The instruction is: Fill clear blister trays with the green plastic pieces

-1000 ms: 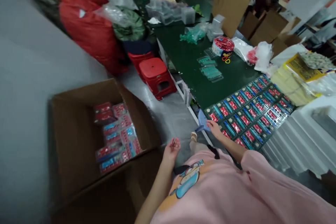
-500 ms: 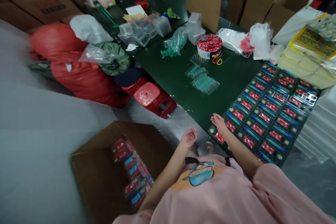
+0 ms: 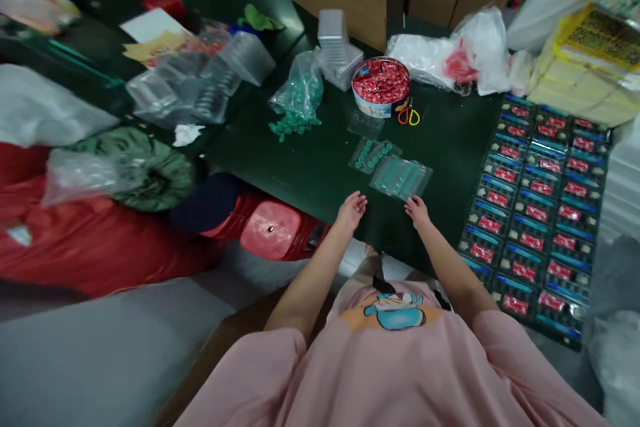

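Observation:
My left hand [image 3: 352, 211] is over the near edge of the dark green table [image 3: 280, 167], its fingers loosely bent and holding nothing I can see. My right hand [image 3: 417, 211] has its fingers apart at the near edge of a clear plastic packet [image 3: 401, 177] with rows of green pieces; whether they touch it, I cannot tell. Just behind lie smaller clear packets [image 3: 374, 155] with green pieces. A round tin [image 3: 381, 88] full of red-and-white packets stands farther back, beside scissors [image 3: 409, 117] with red and yellow handles.
Rows of dark trays [image 3: 537, 213] with red packets and blue sticks cover the table's right side. A bag of green pieces [image 3: 300, 97] and stacked clear boxes [image 3: 336, 47] stand at the back. Left of the table are a red stool [image 3: 270, 230] and large red sacks [image 3: 100, 240].
The view has turned left and closer to the table. Both hands have moved forward over the table edge, the right one away from the trays toward the clear packets.

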`<state>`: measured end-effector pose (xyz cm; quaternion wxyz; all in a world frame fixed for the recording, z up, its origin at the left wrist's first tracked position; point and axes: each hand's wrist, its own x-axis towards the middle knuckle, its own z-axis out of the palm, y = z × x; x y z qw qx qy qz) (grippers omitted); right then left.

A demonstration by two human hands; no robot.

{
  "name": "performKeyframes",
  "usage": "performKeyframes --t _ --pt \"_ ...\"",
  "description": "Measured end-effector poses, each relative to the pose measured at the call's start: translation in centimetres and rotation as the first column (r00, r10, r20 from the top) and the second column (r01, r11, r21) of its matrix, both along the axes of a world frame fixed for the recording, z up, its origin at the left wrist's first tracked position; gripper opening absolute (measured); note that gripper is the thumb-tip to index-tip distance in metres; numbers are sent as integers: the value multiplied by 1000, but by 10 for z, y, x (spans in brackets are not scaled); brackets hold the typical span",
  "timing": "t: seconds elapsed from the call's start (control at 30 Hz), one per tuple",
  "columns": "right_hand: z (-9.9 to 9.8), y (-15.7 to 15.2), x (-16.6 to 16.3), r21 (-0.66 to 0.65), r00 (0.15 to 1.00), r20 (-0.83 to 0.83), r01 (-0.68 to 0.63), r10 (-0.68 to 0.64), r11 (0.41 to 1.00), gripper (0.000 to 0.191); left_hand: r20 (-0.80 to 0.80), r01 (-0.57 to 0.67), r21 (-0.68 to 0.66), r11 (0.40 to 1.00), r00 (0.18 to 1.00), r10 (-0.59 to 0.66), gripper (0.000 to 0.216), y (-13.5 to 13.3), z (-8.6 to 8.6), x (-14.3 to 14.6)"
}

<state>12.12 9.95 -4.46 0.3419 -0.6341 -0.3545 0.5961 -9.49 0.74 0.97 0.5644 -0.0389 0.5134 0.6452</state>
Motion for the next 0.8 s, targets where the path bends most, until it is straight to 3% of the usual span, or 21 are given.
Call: performKeyframes --t 0.13,0.3,0.5,0.8 --pt "1 -2 -15 -4 993 42 114 -114 993 40 -160 155 -52 987 974 -161 26 50 1 -16" --pt "6 -2 -17 17 982 57 177 -178 984 46 -331 248 -121 961 903 -274 20 81 -11 12" --pt "4 11 -26 40 981 54 186 -188 982 46 -605 120 -139 983 776 -180 21 86 -31 20" --pt "5 -2 9 72 996 -9 89 -88 993 34 -669 87 -219 972 712 -215 24 101 -35 13"
